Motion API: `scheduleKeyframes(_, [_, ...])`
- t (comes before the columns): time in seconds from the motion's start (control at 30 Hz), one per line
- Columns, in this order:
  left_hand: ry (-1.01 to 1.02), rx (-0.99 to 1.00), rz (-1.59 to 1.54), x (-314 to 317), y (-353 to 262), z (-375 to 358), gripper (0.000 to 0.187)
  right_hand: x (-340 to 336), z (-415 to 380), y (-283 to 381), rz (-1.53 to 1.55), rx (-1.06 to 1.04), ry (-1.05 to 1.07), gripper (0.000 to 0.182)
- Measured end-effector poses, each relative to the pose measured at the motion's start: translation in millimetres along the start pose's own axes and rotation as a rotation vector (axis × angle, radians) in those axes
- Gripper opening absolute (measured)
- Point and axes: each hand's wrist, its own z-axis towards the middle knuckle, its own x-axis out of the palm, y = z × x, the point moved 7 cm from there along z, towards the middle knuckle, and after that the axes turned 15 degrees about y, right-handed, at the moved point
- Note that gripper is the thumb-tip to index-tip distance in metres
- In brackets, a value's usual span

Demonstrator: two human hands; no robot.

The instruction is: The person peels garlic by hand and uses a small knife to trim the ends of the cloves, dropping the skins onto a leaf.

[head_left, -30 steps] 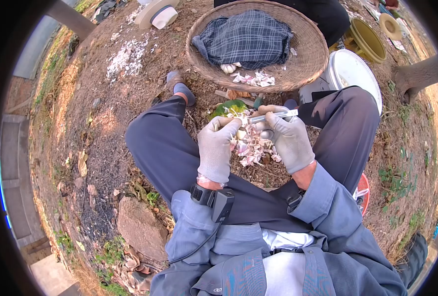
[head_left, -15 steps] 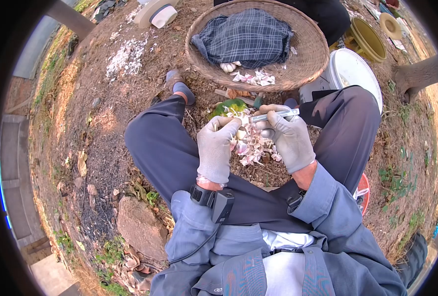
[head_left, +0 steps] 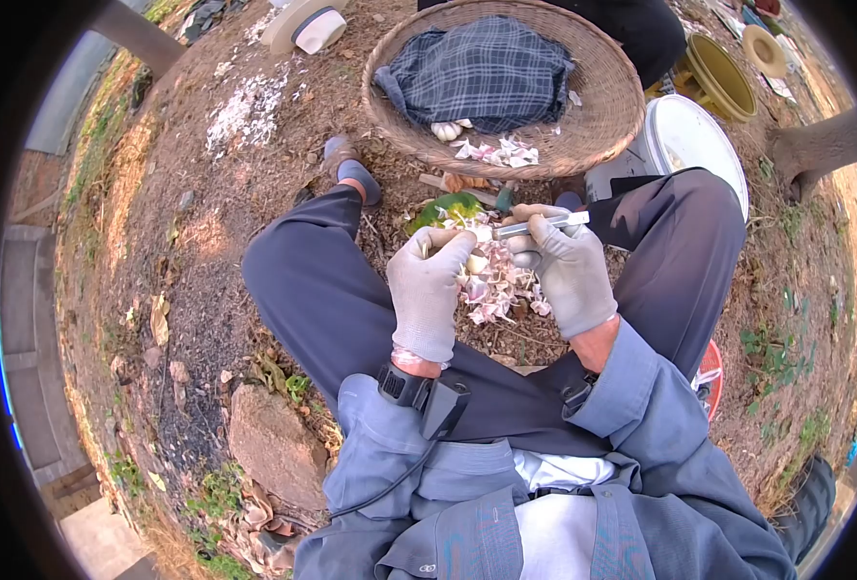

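Observation:
My left hand (head_left: pixel 430 290), in a pale grey glove, is closed with thumb and forefinger pinched on a garlic clove (head_left: pixel 475 263), which is partly hidden by the fingers. Gripped in my gloved right hand (head_left: pixel 571 280) is a slim utility knife (head_left: pixel 556 223) with a silvery body. Its tip points left toward the fingers of my left hand, close to a whitish bit of garlic. Below both hands, a heap of pink and white garlic skins (head_left: pixel 494 295) lies on the ground between my legs.
Ahead stands a wide wicker basket (head_left: pixel 602 145) with a checked cloth (head_left: pixel 486 72), garlic and peelings. A white bucket (head_left: pixel 696 145) and a yellow bucket (head_left: pixel 718 77) are at the right. Another person's dark-clothed leg (head_left: pixel 641 39) is behind the basket. A rock (head_left: pixel 276 445) lies left.
My left hand has turned slightly and its fingers have shifted on the garlic. The knife has tilted a little and its tip has moved slightly right.

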Motion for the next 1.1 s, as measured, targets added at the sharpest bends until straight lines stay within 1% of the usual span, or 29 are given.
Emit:
scheduleKeyframes(0.13, [-0.003,0.011,-0.028,-9,9,4,0.014,3,0,0,-0.009,0.001,-0.004,0.025])
scheduleKeyframes(0.2, [-0.005,0.005,0.015,-10,9,5,0.015,7,0,3,-0.049,-0.005,0.009,0.025])
scheduleKeyframes(0.33, [-0.012,-0.006,0.05,-6,3,2,0.014,8,0,3,-0.026,-0.016,0.015,0.024])
scheduleKeyframes(0.43, [-0.03,-0.003,0.103,-3,0,1,0.013,7,-1,5,-0.09,-0.031,-0.009,0.023])
scheduleKeyframes(0.53, [-0.026,-0.018,0.021,-2,4,1,0.013,7,-2,7,-0.143,-0.031,-0.045,0.022])
scheduleKeyframes(0.6, [-0.02,0.018,-0.001,-5,8,3,0.013,7,-2,7,-0.133,-0.038,-0.055,0.023])
scheduleKeyframes(0.8, [-0.073,0.059,-0.005,-3,5,2,0.013,11,-2,8,-0.136,-0.037,-0.06,0.023])
scheduleKeyframes(0.97, [-0.075,0.052,-0.024,-5,10,4,0.013,10,-2,6,-0.131,-0.037,-0.062,0.024])
scheduleKeyframes(1.1, [-0.076,0.038,0.007,-1,1,0,0.013,10,-2,6,-0.136,-0.047,-0.071,0.022])
